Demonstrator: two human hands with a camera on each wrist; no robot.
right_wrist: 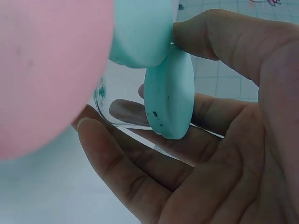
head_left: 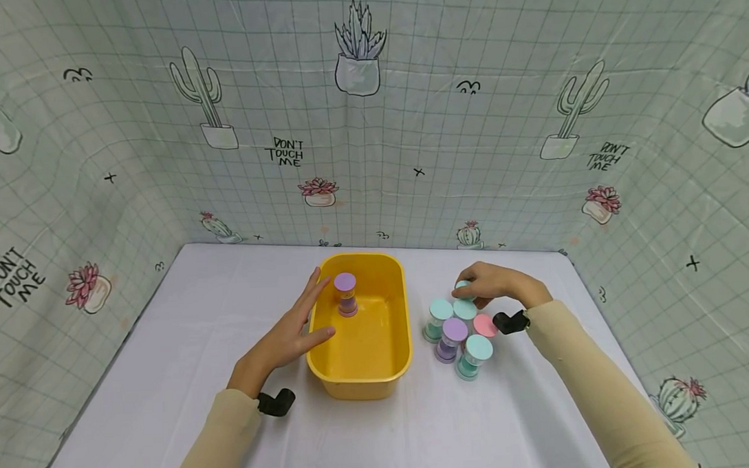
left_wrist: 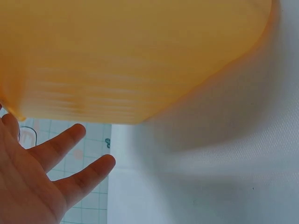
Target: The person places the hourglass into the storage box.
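Observation:
My right hand (head_left: 499, 283) curls its fingers and thumb around a mint-capped sand timer (head_left: 463, 286) at the back of a cluster. In the right wrist view that timer's mint cap (right_wrist: 170, 98) and clear tube lie among the fingers. Close by stand more timers: mint (head_left: 440, 309), purple (head_left: 454, 330), pink (head_left: 485, 325) and another mint one (head_left: 479, 349) in front. My left hand (head_left: 284, 342) has spread, straight fingers at the left rim of a yellow bin (head_left: 361, 388). Inside the bin a purple sand timer (head_left: 345, 283) stands upright near the back left.
A white cloth-covered table (head_left: 240, 287) carries the bin in its middle, and the cluster stands to the right of it. Behind and on both sides hangs a gridded curtain (head_left: 408, 122) printed with cacti.

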